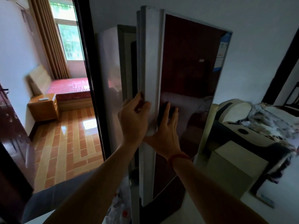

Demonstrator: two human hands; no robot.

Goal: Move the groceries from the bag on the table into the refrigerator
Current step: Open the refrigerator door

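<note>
Dim hallway beside bedroom doorway. Left hand (134,117) curls around refrigerator door (186,94) edge; right hand (165,136) presses flat, fingers spread, on its front. Door ajar. Suggest steady swing. Bag, groceries unseen.

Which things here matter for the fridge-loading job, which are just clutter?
Job:
refrigerator door
refrigerator body
left hand on the door edge
right hand flat on the door front

Clutter:
bed
nightstand
curtain
No grocery bag clearly visible.
</note>
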